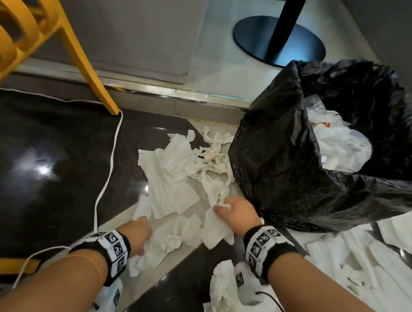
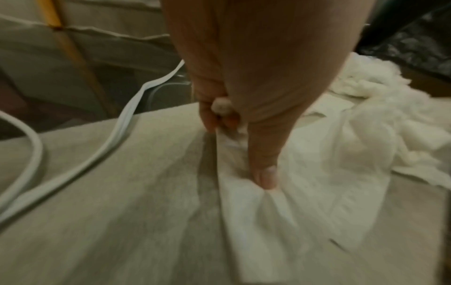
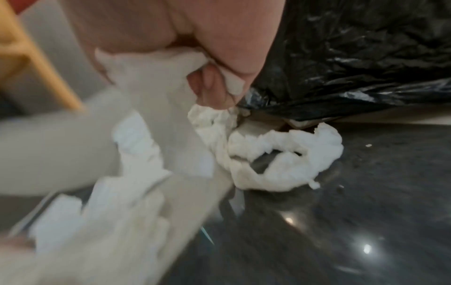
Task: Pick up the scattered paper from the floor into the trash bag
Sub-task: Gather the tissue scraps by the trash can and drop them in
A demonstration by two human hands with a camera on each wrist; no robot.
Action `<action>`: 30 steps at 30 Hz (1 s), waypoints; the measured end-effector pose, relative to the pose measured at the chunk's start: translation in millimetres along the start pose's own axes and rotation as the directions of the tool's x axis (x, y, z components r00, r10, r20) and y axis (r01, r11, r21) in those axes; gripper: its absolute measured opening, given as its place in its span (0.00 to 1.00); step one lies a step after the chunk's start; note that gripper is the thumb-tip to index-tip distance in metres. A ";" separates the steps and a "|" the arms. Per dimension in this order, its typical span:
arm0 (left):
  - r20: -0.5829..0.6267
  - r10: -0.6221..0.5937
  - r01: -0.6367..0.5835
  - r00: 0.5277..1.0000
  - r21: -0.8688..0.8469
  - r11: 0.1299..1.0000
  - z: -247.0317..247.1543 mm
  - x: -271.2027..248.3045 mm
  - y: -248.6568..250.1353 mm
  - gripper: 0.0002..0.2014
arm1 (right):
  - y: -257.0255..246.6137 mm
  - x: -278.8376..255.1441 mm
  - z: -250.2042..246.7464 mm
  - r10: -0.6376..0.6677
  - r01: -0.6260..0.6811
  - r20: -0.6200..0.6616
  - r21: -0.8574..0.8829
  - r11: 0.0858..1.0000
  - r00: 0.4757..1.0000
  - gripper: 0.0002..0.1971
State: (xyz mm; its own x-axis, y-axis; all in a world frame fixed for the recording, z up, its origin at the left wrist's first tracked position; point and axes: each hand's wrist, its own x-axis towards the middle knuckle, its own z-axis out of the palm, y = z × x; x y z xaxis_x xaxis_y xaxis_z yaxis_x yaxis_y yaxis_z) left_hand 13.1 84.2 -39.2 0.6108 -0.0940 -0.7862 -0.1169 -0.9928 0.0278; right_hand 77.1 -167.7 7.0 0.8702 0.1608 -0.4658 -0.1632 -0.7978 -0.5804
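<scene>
White paper towels [image 1: 173,175] lie scattered on the floor beside an open black trash bag [image 1: 294,164] that holds more white paper [image 1: 340,142]. My left hand [image 1: 139,233] is low on the floor and pinches a flat sheet [image 2: 268,212] between thumb and fingers [image 2: 264,173]. My right hand [image 1: 235,211], close to the foot of the bag, grips a bunch of crumpled paper [image 3: 151,81], and a twisted strand [image 3: 280,154] hangs from it down to the floor.
A yellow chair leg [image 1: 90,73] stands at the left with a white cable [image 1: 110,165] curving past it. More paper [image 1: 360,268] lies at the lower right. A black table base [image 1: 278,41] sits beyond a metal floor strip [image 1: 179,93].
</scene>
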 end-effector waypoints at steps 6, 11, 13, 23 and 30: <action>-0.223 0.034 -0.100 0.974 -0.291 0.951 -15.8 -0.5 -4.2 0.09 | -10.8 15.2 -13.4 0.197 -0.171 0.033 0.650 0.740 0.980 0.09; -0.495 -0.005 -0.257 0.869 -0.460 0.850 -34.3 -11.7 7.7 0.14 | -19.8 9.2 25.7 -0.008 0.007 0.085 0.013 1.000 0.996 0.15; -0.507 0.031 -0.295 0.862 -0.451 0.842 -38.4 -17.5 12.7 0.06 | -20.5 6.7 47.7 -0.046 0.095 0.235 -0.205 0.974 0.971 0.28; -0.345 0.165 -0.264 0.924 -0.262 0.928 -29.0 0.6 24.1 0.42 | -14.2 -7.3 56.7 0.027 0.027 0.209 -0.253 0.967 0.978 0.18; -0.528 -0.103 -0.100 0.843 -0.341 0.935 -71.8 51.7 6.5 0.39 | -2.1 1.0 -8.6 0.080 -0.072 -0.012 0.319 0.945 0.997 0.22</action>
State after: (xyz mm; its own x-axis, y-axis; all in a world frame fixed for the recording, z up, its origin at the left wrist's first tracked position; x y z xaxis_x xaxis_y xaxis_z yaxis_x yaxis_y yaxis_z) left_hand 100.2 67.5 -35.3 0.9406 -0.0167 -0.3392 0.0968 -0.9441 0.3151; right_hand 82.3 -170.9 13.4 0.8600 0.0897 -0.5023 -0.3647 -0.5804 -0.7281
